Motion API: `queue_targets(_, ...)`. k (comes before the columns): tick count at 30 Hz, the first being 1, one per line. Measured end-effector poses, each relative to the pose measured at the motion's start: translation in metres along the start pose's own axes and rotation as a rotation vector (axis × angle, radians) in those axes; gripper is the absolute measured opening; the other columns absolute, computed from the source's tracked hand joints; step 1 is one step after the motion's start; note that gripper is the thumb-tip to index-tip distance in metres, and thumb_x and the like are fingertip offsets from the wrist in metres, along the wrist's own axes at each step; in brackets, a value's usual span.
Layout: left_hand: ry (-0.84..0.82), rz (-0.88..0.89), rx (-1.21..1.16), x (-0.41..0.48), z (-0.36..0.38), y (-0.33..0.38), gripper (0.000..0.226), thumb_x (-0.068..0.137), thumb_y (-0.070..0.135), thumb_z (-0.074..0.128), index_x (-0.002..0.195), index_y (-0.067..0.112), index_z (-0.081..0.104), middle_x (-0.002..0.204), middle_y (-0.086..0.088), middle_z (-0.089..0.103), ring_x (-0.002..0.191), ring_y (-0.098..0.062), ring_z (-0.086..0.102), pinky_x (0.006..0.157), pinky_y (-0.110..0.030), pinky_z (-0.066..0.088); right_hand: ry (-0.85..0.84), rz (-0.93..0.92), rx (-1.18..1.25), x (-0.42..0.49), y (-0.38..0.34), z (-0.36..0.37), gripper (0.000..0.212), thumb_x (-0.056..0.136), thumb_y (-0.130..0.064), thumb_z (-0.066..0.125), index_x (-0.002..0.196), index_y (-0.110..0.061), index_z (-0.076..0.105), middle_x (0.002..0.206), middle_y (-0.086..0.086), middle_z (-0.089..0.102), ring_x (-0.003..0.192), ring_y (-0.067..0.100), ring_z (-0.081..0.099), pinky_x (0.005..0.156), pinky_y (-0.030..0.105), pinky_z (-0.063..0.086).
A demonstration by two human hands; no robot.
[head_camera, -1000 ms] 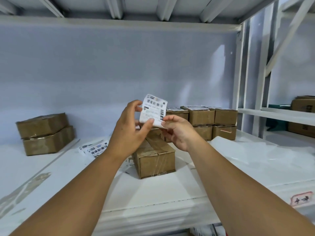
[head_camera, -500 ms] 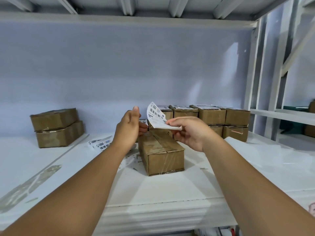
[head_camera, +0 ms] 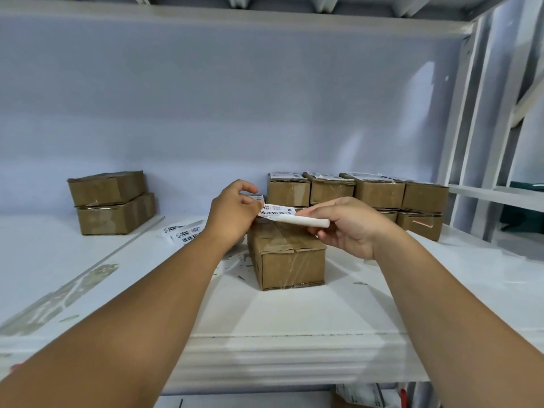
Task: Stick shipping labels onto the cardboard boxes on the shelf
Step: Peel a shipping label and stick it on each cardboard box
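A taped cardboard box (head_camera: pixel 290 256) lies on the white shelf (head_camera: pixel 294 313) in front of me. Just above its far end I hold a shipping label (head_camera: pixel 276 209) with barcodes, nearly flat. My left hand (head_camera: pixel 232 216) pinches the label's left edge. My right hand (head_camera: pixel 350 225) pinches the white backing strip (head_camera: pixel 306 220) that curls away under the label's right side. The label does not touch the box top.
Two plain boxes (head_camera: pixel 113 203) are stacked at the back left. Several labelled boxes (head_camera: pixel 376 192) stand in stacked rows at the back right. Loose labels (head_camera: pixel 184 231) lie on the shelf left of my left hand. A white upright (head_camera: pixel 459 128) bounds the shelf on the right.
The label went from upright and facing me to nearly flat above the box. Both hands dropped lower, and the backing has peeled away toward my right hand.
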State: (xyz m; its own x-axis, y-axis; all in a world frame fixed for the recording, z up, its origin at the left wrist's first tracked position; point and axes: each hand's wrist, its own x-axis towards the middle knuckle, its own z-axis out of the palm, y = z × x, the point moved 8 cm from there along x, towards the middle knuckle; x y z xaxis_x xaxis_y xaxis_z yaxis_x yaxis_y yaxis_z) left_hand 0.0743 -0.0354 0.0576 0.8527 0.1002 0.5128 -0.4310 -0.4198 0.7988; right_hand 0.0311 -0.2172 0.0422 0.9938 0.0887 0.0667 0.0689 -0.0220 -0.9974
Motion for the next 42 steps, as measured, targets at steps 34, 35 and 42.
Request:
queue_targets(34,0.031,-0.085,-0.081,0.015,0.002,-0.021,0.016,0.084,0.013,0.065,0.078,0.026,0.059,0.097,-0.008,0.069,0.090,-0.022,0.063,0.074,-0.034,0.052,-0.206,-0.350,-0.075,-0.014,-0.032,0.015,0.012,0.054,-0.007,0.071,0.056,-0.018,0.066,0.080,0.000,0.058,0.069,0.009,0.053,0.062,0.014,0.043)
queue_targets(35,0.024,-0.081,-0.071,0.015,0.003,-0.022,0.015,0.084,0.013,0.065,0.080,0.026,0.059,0.095,-0.008,0.069,0.092,-0.023,0.064,0.078,-0.036,0.053,-0.220,-0.345,-0.098,-0.014,-0.030,0.017,0.012,0.054,-0.007,0.071,0.060,-0.015,0.065,0.079,0.000,0.058,0.069,0.010,0.053,0.062,0.015,0.043)
queue_targets(42,0.034,-0.027,-0.040,0.014,0.002,-0.017,0.008,0.087,0.012,0.061,0.091,0.019,0.061,0.083,0.001,0.069,0.091,-0.017,0.065,0.077,-0.029,0.049,-0.309,-0.321,-0.207,-0.013,-0.023,0.025,0.024,0.072,0.010,0.067,0.062,-0.013,0.064,0.071,0.003,0.061,0.068,0.010,0.058,0.065,0.017,0.048)
